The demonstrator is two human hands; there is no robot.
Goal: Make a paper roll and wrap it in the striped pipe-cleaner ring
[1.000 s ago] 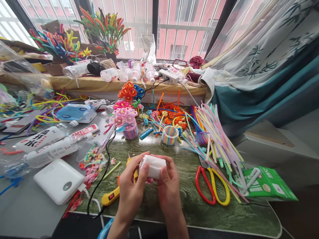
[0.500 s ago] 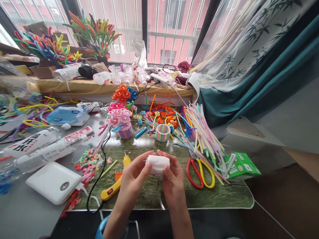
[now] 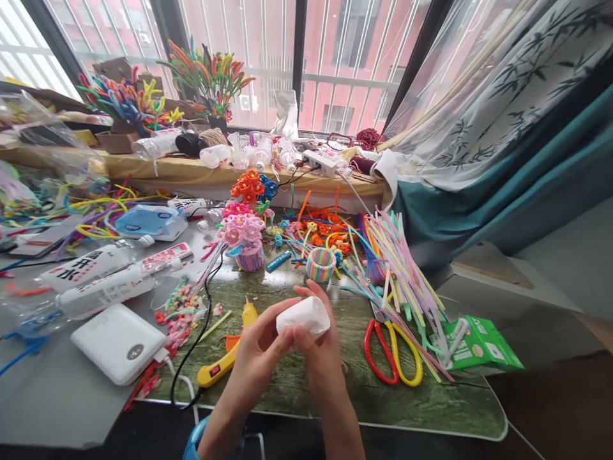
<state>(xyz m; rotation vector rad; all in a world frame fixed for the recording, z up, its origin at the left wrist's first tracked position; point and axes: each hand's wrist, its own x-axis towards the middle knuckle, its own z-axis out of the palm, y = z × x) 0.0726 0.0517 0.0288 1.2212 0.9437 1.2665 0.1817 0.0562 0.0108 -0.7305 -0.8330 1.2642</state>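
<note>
Both hands hold one small white wrapped roll (image 3: 304, 315) above the green table (image 3: 383, 402). My left hand (image 3: 263, 338) grips its left end and near side with the thumb in front. Around the right end and underside is my right hand (image 3: 318, 345), its thumb pressed to the near side beside the left thumb. The roll is tilted, and its right end faces partly toward me. A yellow glue gun (image 3: 218, 367) lies left of my hands. Scissors with red and yellow handles (image 3: 394, 351) lie to their right.
Behind are a striped ring-shaped basket (image 3: 320, 264), a pink flower pot (image 3: 249, 255) and pipe cleaners (image 3: 402, 262). A white power bank (image 3: 119, 344) and bottles (image 3: 108, 287) lie left, a green packet (image 3: 481, 344) right. A black cable (image 3: 207, 319) runs beside the glue gun.
The white roll has turned so that its right end shows more. My right thumb has shifted left, close to the left thumb. The whole view has moved a little.
</note>
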